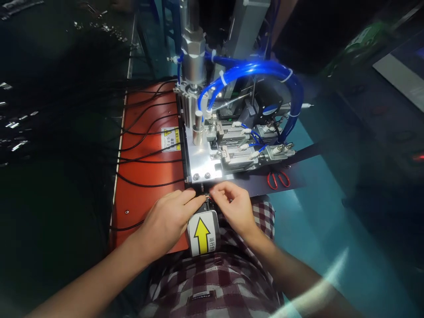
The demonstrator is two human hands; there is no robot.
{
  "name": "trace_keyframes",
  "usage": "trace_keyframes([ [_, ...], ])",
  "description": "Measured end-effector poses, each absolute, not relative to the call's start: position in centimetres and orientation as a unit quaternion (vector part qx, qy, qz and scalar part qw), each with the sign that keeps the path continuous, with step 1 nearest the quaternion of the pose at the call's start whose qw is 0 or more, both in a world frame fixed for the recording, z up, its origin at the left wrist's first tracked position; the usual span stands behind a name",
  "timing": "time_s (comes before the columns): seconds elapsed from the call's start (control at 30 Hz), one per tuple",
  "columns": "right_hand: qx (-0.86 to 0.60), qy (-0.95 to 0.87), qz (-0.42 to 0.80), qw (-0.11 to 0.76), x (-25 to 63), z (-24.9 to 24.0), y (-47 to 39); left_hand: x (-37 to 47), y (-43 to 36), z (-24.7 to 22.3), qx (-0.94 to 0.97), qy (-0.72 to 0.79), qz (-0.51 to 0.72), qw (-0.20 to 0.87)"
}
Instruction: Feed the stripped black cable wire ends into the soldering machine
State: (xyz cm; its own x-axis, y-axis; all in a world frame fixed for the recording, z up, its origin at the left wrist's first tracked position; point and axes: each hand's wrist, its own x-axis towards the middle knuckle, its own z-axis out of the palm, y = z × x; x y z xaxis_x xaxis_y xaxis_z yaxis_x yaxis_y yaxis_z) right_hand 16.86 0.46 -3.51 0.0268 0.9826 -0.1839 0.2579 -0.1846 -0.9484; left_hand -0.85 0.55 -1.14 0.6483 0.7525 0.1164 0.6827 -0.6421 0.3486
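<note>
My left hand reaches in from the left to the front end of a metal machine. Its fingers are bent and pressed together beside a small dark fitting. Opposite it, my right hand is closed in a pinch, thumb against forefinger. The fingertips of both hands nearly meet just below the machine's front plate. A tiny light and reddish bit shows between them, too small to name. Just under the hands sits a white label with a yellow arrow.
Several black cables run across the orange-red panel on the left. Blue air hoses arch over the machine's cylinders. Red-handled scissors lie at the right on a dark ledge. A plaid garment covers my lap.
</note>
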Motion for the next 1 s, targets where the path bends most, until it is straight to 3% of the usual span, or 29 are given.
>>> trace_keyframes([
  [0.13,-0.614,-0.580,0.390,0.368,17.0,-3.5,-0.2,-0.8,0.6,-1.1,0.898,0.400,0.129,0.134],
  [0.5,-0.571,-0.336,0.659,0.358,17.5,-4.8,0.5,-0.8,0.6,-1.0,0.891,0.410,0.126,0.147],
  [0.73,-0.614,-0.425,0.570,0.343,17.3,-3.5,-1.4,-0.8,0.7,-0.9,0.889,0.412,0.127,0.155],
  [0.93,-0.623,-0.603,0.390,0.311,17.4,-2.1,-0.9,-0.8,0.7,-0.9,0.885,0.414,0.136,0.168],
  [1.0,-0.612,-0.588,0.424,0.315,17.7,-2.3,-0.4,-0.8,0.6,-0.9,0.883,0.415,0.138,0.172],
])
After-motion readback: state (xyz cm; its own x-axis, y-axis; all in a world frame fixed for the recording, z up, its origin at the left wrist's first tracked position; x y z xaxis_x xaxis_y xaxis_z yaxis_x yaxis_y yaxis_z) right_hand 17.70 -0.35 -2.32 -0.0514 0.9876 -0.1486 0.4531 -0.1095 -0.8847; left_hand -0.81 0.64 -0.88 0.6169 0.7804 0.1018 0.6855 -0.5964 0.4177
